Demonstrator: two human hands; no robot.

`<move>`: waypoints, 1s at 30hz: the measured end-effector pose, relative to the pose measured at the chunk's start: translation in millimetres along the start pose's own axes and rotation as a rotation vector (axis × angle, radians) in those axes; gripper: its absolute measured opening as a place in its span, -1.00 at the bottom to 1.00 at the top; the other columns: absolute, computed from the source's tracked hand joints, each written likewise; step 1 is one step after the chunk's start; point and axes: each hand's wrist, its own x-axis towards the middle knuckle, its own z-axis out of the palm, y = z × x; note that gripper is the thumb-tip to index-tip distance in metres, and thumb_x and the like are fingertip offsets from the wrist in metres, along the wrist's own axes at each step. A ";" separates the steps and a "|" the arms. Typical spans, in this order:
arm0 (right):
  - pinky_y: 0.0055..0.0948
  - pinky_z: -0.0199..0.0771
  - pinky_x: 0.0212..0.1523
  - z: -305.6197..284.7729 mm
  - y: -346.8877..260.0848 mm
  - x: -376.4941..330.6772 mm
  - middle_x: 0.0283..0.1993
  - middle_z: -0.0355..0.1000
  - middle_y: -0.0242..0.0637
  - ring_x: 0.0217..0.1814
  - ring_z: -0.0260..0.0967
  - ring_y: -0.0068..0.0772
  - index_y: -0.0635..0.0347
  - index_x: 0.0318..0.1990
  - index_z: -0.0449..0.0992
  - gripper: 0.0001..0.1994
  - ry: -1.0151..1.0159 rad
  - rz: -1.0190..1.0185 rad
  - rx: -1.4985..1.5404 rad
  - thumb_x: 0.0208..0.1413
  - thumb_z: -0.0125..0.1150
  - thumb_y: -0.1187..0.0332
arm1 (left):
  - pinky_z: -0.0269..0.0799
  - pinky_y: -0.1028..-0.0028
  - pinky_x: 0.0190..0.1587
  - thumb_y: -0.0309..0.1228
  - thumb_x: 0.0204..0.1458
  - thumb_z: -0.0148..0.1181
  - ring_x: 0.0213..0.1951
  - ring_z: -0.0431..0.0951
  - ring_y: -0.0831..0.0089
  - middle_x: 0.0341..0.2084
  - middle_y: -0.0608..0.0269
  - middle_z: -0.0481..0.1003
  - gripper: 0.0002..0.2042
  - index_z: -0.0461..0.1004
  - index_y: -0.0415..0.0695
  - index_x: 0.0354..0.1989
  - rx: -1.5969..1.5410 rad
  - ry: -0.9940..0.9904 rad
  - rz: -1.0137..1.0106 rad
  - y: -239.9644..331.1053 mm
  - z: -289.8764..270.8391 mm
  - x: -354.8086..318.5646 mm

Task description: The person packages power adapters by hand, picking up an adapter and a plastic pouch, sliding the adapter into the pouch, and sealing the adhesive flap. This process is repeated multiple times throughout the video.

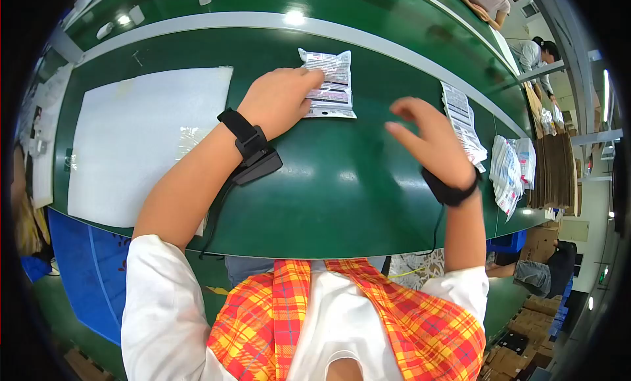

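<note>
A flat, clear-and-white plastic packet with dark print and a pink band lies on the green table, toward its far side. My left hand is closed over the packet's left edge, its fingers curled onto the printed face and covering part of it. To the right, my right hand hovers above the table, slightly blurred. Its thumb and fingers are apart and nothing is between them. Just beyond that hand is a row of overlapping similar packets, partly hidden by the hand and wrist.
A white foam sheet with tape on it covers the table's left part. More packets are heaped at the right, beside stacked brown cardboard. A pale rail runs along the table's far side. Other people work at the far right.
</note>
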 end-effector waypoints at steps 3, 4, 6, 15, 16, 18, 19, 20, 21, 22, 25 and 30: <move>-0.36 0.41 -0.07 37.8 5.8 44.7 -0.17 0.43 -0.07 -0.15 0.42 -0.18 0.34 -0.11 0.42 -0.63 0.010 0.063 -0.039 0.07 0.30 0.23 | 0.41 0.25 -0.10 -0.35 -0.09 0.26 -0.16 0.46 0.20 -0.31 0.21 0.46 -0.77 0.52 -0.08 -0.22 0.035 -0.021 0.091 -3.2 0.5 3.6; -0.37 0.41 -0.10 48.8 5.6 53.9 -0.19 0.43 -0.08 -0.17 0.41 -0.18 0.34 -0.11 0.42 -0.62 0.022 0.082 -0.060 0.06 0.31 0.22 | 0.39 0.27 -0.08 -0.32 -0.10 0.27 -0.14 0.44 0.22 -0.30 0.23 0.44 -0.75 0.53 -0.08 -0.21 0.091 -0.010 0.082 0.0 -4.7 2.6; -0.40 0.41 -0.15 62.8 5.3 69.4 -0.23 0.41 -0.09 -0.19 0.40 -0.19 0.34 -0.12 0.41 -0.59 0.045 0.119 -0.101 0.04 0.33 0.19 | 0.34 0.30 -0.04 -0.25 -0.12 0.31 -0.09 0.40 0.27 -0.28 0.27 0.41 -0.71 0.53 -0.06 -0.21 0.203 0.010 0.060 5.3 -14.3 0.0; -0.47 0.39 -0.20 28.9 53.2 122.7 -0.26 0.42 -0.32 -0.21 0.38 -0.47 0.30 -0.07 0.43 -0.61 -0.316 0.350 0.471 0.05 0.33 0.22 | 0.26 0.24 0.09 0.06 -0.10 0.29 0.06 0.33 0.22 0.05 0.24 0.38 -0.36 0.42 -0.03 0.14 0.180 0.031 0.001 -6.4 -0.6 -9.8; -0.46 0.40 -0.17 22.6 74.1 135.4 -0.22 0.44 -0.33 -0.17 0.38 -0.52 0.29 -0.05 0.43 -0.62 -0.247 0.333 0.590 0.07 0.31 0.24 | 0.23 0.22 0.12 0.09 -0.10 0.27 0.09 0.31 0.20 0.10 0.23 0.34 -0.32 0.38 -0.03 0.18 0.202 0.021 -0.015 -8.5 -0.3 -10.3; -0.45 0.41 -0.13 6.5 105.7 150.5 -0.18 0.45 -0.34 -0.14 0.38 -0.57 0.29 -0.03 0.44 -0.63 -0.148 0.332 0.690 0.09 0.29 0.26 | 0.18 0.18 0.19 0.16 -0.08 0.23 0.15 0.27 0.17 0.22 0.21 0.26 -0.23 0.29 -0.03 0.27 0.231 0.002 -0.028 -10.3 2.4 -8.5; -0.43 0.41 -0.09 -3.3 119.1 154.0 -0.16 0.46 -0.32 -0.09 0.40 -0.54 0.27 -0.01 0.43 -0.64 0.095 0.378 0.807 0.11 0.26 0.25 | 0.18 0.18 0.19 0.16 -0.08 0.23 0.15 0.27 0.17 0.22 0.21 0.26 -0.23 0.29 -0.03 0.27 0.219 0.011 -0.001 -8.3 2.7 -5.7; -0.41 0.42 -0.05 -6.1 129.2 154.7 -0.14 0.48 -0.30 -0.05 0.41 -0.50 0.25 0.01 0.43 -0.64 0.335 0.413 0.927 0.13 0.24 0.24 | 0.15 0.16 0.21 0.17 -0.08 0.22 0.16 0.26 0.17 0.24 0.21 0.25 -0.22 0.28 -0.04 0.28 0.216 -0.025 -0.025 -9.5 1.8 -6.1; -0.41 0.42 -0.05 -15.0 138.1 147.8 -0.14 0.48 -0.30 -0.05 0.41 -0.50 0.25 0.01 0.43 -0.64 0.354 0.417 0.920 0.13 0.24 0.24 | 0.12 0.15 0.23 0.18 -0.07 0.21 0.17 0.25 0.16 0.25 0.20 0.23 -0.21 0.27 -0.04 0.28 0.213 -0.059 -0.046 -10.5 -0.2 -6.5; -0.41 0.46 -0.09 -28.5 149.6 137.1 -0.15 0.50 -0.24 -0.04 0.45 -0.43 0.25 -0.01 0.45 -0.66 0.347 0.431 0.650 0.13 0.24 0.26 | 0.10 0.13 0.25 0.19 -0.07 0.20 0.18 0.24 0.15 0.26 0.20 0.22 -0.20 0.26 -0.04 0.29 0.214 -0.094 -0.070 -11.3 -1.8 -6.8; -0.38 0.47 -0.10 -68.9 189.5 81.1 -0.18 0.54 -0.19 -0.06 0.50 -0.30 0.24 -0.08 0.51 -0.70 0.205 0.231 -0.017 0.06 0.26 0.29 | 0.09 0.12 0.25 0.19 -0.06 0.20 0.19 0.23 0.13 0.27 0.19 0.21 -0.20 0.25 -0.05 0.30 0.213 -0.125 -0.074 -10.1 -6.6 -6.4; -0.34 0.43 -0.14 -83.5 206.8 -11.4 -0.21 0.50 -0.18 -0.19 0.44 -0.21 0.25 -0.24 0.51 -0.77 -0.221 0.375 -0.177 -0.10 0.30 0.40 | 0.08 0.09 0.25 0.19 -0.05 0.19 0.19 0.21 0.11 0.27 0.18 0.20 -0.21 0.25 -0.05 0.30 0.246 -0.132 -0.078 -5.3 -4.0 -3.3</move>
